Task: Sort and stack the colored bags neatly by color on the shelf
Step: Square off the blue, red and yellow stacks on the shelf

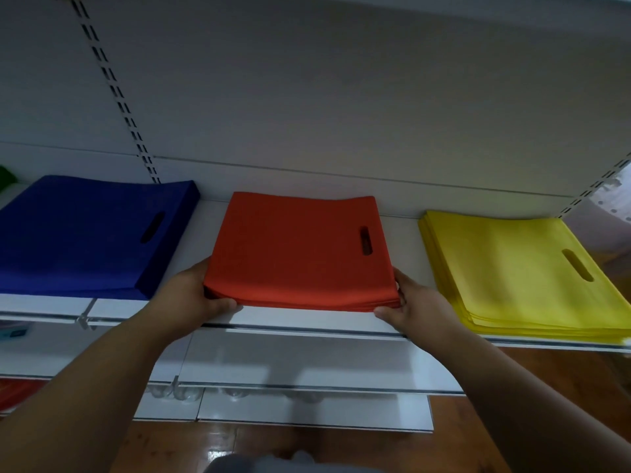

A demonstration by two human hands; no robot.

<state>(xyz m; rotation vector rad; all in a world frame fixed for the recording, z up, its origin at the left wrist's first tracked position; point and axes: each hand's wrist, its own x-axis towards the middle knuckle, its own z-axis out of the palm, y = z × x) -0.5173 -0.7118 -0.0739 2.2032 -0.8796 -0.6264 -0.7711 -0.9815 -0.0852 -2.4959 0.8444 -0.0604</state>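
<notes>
Both hands grip the near corners of the red bag stack [300, 254]: left hand [198, 295] at the left corner, right hand [415, 303] at the right. The stack lies on the white shelf [307, 317], between the blue stack [85, 233] and the yellow stack [526, 271].

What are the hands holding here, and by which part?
Both hands hold the red bag stack at its near corners: left hand the near-left, right hand the near-right.
</notes>
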